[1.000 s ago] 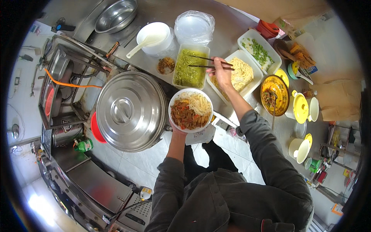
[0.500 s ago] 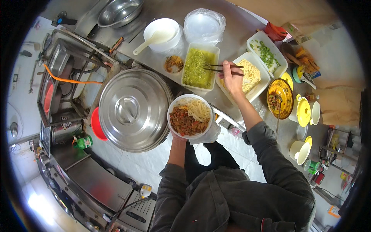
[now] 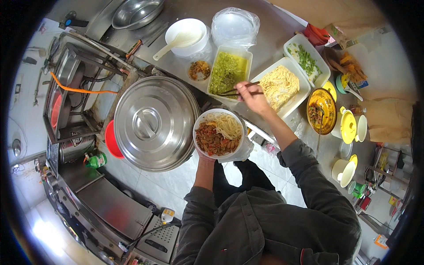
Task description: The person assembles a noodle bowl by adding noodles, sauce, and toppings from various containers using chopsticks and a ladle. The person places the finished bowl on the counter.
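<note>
Noodles and saucy meat fill the white bowl point(image 3: 219, 134); hands grip bowl and chopsticks point(image 3: 238, 90).

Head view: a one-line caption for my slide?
Left hand holds noodle bowl; right hand dips chopsticks into green relish tub.

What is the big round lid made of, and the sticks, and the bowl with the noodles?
The big round lid looks like shiny metal, probably steel: silvery, with bright reflections. The chopsticks in the right hand look like dark wood, though plastic is possible. The white bowl on the left hand looks smooth and thin-walled, perhaps plastic.
</note>
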`<state>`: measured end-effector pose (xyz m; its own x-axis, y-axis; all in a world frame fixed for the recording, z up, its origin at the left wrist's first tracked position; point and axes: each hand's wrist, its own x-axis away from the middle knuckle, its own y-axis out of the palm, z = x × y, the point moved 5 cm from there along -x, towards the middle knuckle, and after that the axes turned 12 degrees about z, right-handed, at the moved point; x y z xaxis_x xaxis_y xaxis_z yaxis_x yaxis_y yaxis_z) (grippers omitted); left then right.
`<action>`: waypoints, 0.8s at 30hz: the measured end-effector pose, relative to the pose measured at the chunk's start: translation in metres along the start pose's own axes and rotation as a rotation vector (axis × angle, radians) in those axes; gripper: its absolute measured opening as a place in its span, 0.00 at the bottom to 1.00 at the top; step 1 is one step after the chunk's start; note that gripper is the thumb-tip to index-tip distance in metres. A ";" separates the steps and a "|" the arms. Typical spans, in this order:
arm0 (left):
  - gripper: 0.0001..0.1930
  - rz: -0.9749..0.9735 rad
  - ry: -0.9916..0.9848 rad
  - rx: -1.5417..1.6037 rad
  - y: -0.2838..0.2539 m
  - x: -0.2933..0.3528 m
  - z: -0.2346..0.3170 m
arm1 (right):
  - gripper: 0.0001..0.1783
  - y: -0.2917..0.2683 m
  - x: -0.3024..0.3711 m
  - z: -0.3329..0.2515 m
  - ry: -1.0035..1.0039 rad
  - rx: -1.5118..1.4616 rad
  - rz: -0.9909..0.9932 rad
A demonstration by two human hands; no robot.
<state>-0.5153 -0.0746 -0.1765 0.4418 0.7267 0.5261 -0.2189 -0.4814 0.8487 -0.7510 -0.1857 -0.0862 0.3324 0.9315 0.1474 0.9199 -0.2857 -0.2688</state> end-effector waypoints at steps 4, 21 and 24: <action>0.31 0.058 0.001 -0.005 -0.002 0.002 0.000 | 0.21 -0.002 -0.008 -0.012 -0.257 -0.140 0.158; 0.32 0.171 -0.042 -0.037 -0.001 -0.032 -0.002 | 0.19 -0.050 -0.067 0.006 0.029 -0.263 0.307; 0.32 0.100 -0.029 -0.048 0.009 -0.041 -0.004 | 0.17 -0.034 -0.075 0.014 0.172 -0.303 0.278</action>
<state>-0.5393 -0.1070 -0.1902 0.4405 0.6614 0.6071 -0.3043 -0.5262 0.7941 -0.8105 -0.2429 -0.1013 0.5821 0.7663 0.2720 0.8015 -0.5971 -0.0332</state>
